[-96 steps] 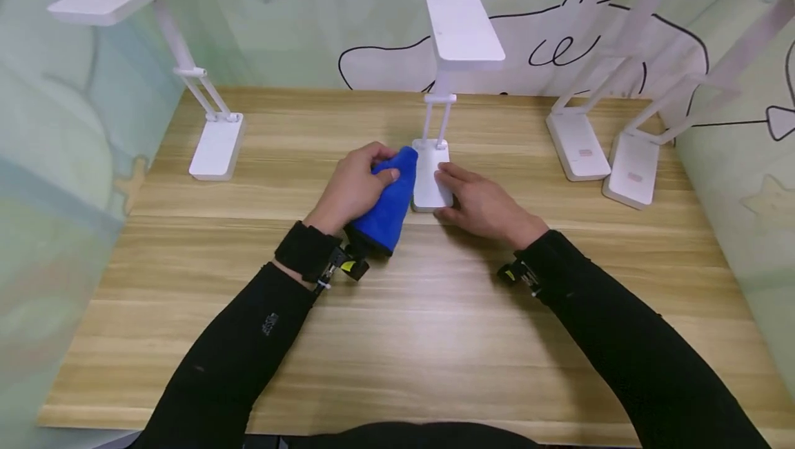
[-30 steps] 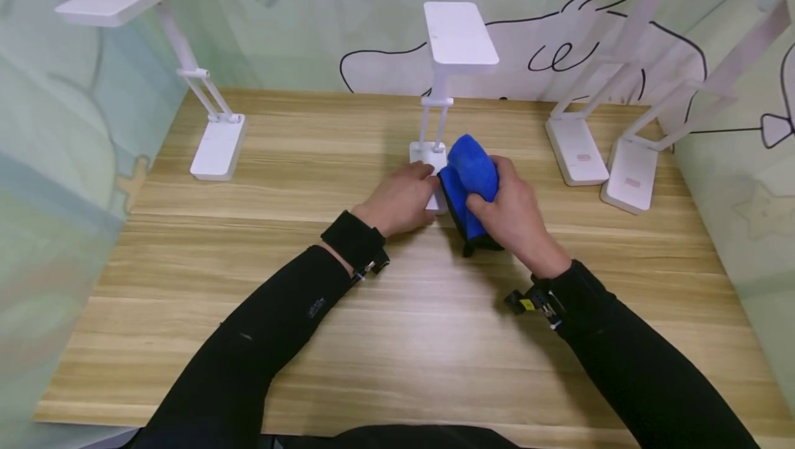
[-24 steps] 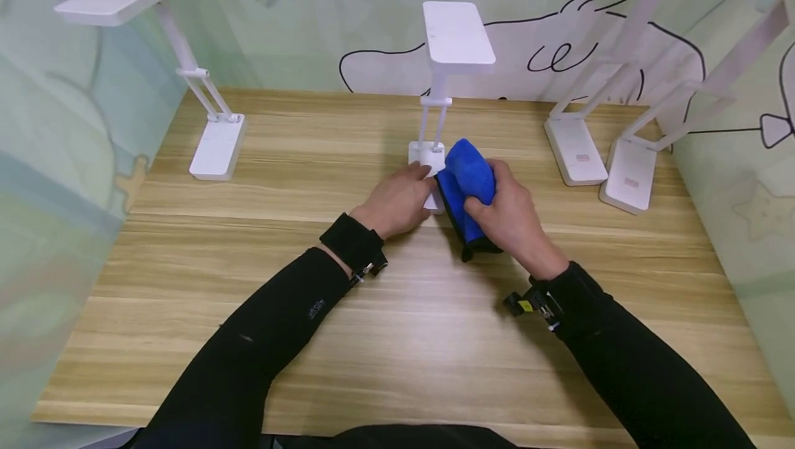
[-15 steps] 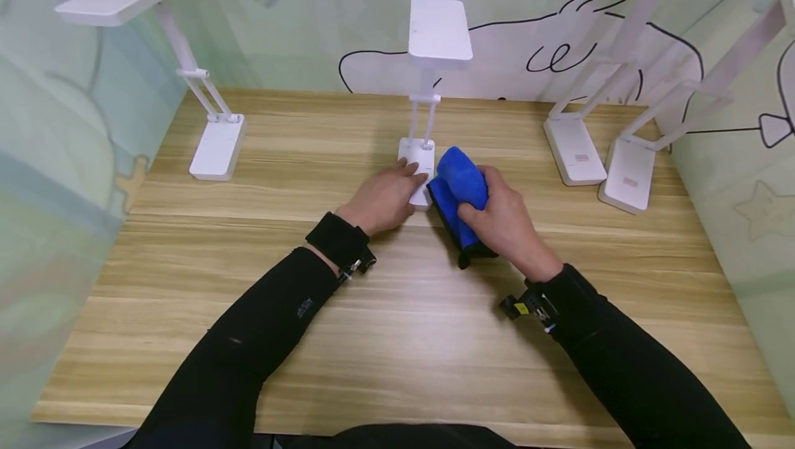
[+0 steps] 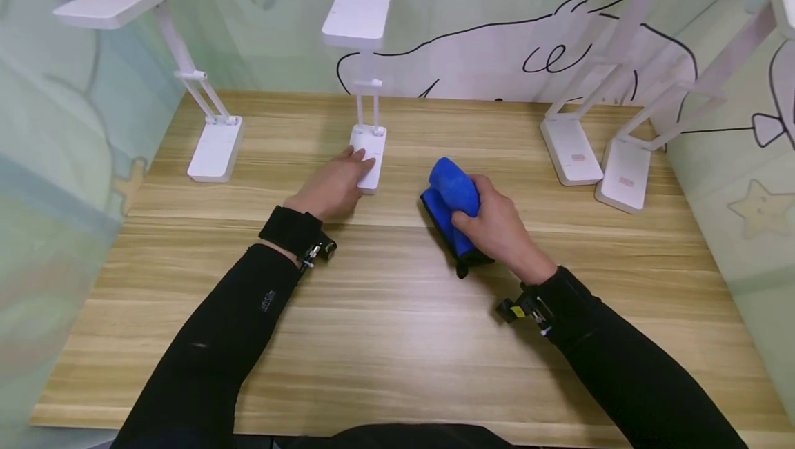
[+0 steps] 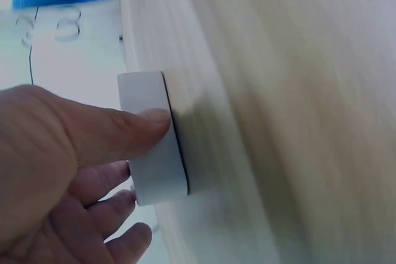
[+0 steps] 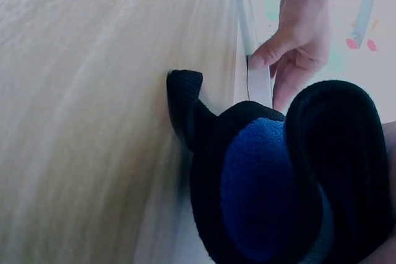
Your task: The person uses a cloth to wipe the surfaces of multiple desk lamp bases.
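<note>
A white desk lamp stands on the wooden table, left of the middle. My left hand grips its base from the left. In the left wrist view the thumb lies on the near end of the base and the other fingers reach along its side. To the right, my right hand holds a bunched blue cloth with black edging, low over the table. A black tab of the cloth sticks out in the right wrist view. Part of the cloth is hidden in the palm.
Another white lamp stands at the back left. Two more lamps, one base left of the other base, stand close together at the back right. A printed backdrop rises behind the wooden table.
The cloth has passed from my left hand to my right. My left hand has taken the lamp base and shifted the lamp leftward. The right hand with the cloth has drawn slightly nearer.
</note>
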Tool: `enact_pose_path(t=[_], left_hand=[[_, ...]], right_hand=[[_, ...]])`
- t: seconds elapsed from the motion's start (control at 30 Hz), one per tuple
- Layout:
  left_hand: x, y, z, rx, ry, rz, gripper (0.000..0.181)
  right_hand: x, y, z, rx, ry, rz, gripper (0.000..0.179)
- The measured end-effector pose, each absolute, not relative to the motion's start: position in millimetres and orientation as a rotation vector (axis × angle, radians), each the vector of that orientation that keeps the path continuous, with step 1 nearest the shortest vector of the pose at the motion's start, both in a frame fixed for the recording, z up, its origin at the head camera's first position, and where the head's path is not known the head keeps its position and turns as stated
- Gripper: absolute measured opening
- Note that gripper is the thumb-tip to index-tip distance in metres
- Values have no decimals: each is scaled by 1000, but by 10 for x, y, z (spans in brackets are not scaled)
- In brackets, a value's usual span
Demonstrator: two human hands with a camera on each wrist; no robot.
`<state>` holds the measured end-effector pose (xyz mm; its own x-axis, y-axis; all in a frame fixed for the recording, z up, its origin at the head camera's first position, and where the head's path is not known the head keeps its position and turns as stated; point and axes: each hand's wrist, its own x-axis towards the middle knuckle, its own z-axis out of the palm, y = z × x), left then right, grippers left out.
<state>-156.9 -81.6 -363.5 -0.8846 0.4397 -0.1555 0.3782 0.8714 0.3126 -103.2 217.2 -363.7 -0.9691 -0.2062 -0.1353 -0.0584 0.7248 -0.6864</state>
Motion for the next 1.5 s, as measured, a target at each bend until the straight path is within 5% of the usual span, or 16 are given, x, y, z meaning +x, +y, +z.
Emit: enact_pose_path(t=[0.8, 1.5], left_hand=[[-1574, -1694, -3537, 116, 2759, 474, 67], [-1611, -1848, -3527, 126, 2771, 495, 67]], right_hand=[[-1022, 2159, -3713, -209, 2714, -1075, 72], [-1033, 2152, -3731, -229, 2736, -1098, 67]])
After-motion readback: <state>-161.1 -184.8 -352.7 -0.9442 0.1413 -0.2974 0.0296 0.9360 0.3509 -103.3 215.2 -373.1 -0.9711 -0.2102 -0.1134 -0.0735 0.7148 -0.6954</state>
